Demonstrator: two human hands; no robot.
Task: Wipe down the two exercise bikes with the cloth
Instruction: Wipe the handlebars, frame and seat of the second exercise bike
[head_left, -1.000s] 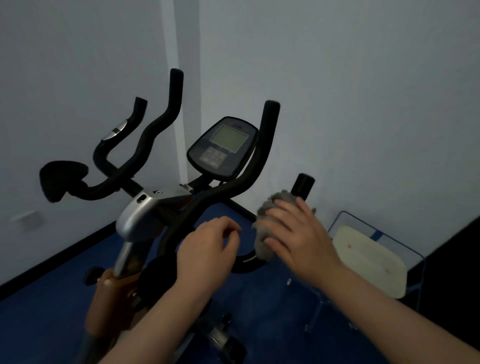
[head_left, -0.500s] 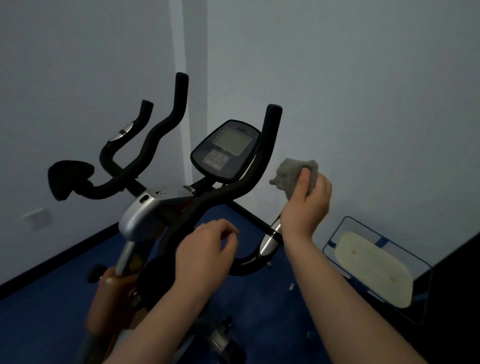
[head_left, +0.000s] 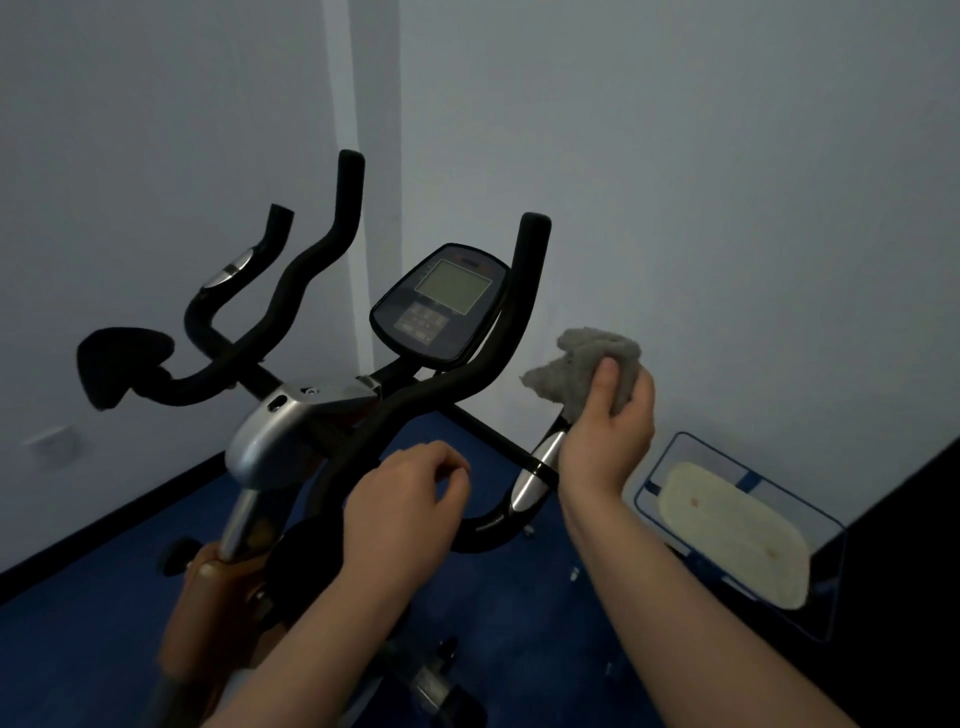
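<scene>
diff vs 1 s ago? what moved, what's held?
The right hand slid up the bike's right handlebar grip with the grey cloth, from the lower bend to the top of the grip, turning thumb-up; most of the cloth now bunches above the hand. It held the cloth throughout. Nothing was let go. The left hand stayed loosely curled by the near black bar, and the console did not move.

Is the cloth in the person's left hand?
No, the right hand grips the grey cloth; the left hand holds nothing.
</scene>
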